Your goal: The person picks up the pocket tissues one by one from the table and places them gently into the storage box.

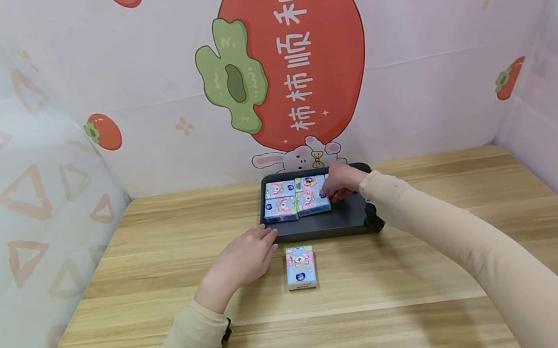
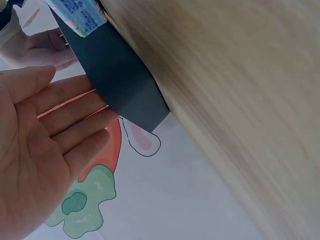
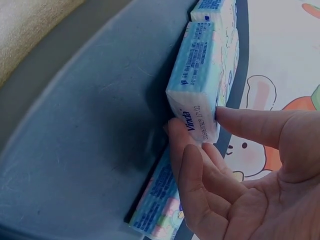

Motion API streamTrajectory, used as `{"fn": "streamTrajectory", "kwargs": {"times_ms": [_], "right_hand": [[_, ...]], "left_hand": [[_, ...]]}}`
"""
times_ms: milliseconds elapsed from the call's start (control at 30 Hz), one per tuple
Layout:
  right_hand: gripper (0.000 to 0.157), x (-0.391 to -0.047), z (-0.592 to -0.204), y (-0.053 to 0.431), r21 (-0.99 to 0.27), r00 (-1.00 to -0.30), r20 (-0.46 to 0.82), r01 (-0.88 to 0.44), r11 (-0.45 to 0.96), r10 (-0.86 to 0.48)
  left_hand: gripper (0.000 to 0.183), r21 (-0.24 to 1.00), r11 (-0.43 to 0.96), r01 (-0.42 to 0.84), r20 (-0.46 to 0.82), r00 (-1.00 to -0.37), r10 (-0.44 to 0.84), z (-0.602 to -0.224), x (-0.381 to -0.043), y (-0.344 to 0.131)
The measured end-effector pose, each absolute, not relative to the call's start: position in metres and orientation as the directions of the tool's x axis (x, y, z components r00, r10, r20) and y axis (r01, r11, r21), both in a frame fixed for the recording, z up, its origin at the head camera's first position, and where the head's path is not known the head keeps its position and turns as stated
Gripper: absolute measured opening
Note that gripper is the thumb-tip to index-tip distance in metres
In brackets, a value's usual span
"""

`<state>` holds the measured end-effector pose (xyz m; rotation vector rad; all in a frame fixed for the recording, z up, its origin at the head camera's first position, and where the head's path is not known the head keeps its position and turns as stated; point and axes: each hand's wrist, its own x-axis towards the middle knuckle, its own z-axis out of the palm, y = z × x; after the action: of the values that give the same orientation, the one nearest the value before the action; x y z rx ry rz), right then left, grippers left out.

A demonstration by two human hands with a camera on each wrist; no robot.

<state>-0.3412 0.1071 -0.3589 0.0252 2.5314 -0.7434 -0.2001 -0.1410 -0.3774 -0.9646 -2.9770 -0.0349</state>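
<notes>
A dark grey tray (image 1: 323, 232) on the wooden table holds several blue-and-pink tissue packs, set in two rows. My right hand (image 1: 342, 180) pinches the right end of the front-row tissue pack (image 1: 313, 201), thumb at its upper edge and fingers at its end face. In the right wrist view that pack (image 3: 192, 65) shows "Vinda" on its white end, and another pack (image 3: 162, 195) lies partly behind my fingers. My left hand (image 1: 248, 255) rests its straight fingers at the tray's front left corner. One more tissue pack (image 1: 300, 268) lies on the table before the tray.
Behind the tray, a printed curtain (image 1: 423, 99) with a large red persimmon hangs at the table's back edge. Patterned curtains also stand at both sides. The wooden table (image 1: 374, 331) extends in front of the tray.
</notes>
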Motion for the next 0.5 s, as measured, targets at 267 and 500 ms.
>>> {"fn": "streamTrajectory", "kwargs": {"times_ms": [267,500], "right_hand": [[0.023,-0.3424,-0.3591,0.1069,-0.507,-0.872,-0.474,0.160,0.847,-0.119],[0.023,-0.3429,-0.3609,0.1060,-0.501,-0.876,-0.471,0.166,0.849,-0.106]], "left_hand": [[0.039,0.019,0.809,0.587,0.017,-0.810,0.587,-0.3771,-0.1997,-0.1409],[0.039,0.015,0.807,0.591,0.020,-0.807,0.590,-0.3771,-0.1997,-0.1409]]}}
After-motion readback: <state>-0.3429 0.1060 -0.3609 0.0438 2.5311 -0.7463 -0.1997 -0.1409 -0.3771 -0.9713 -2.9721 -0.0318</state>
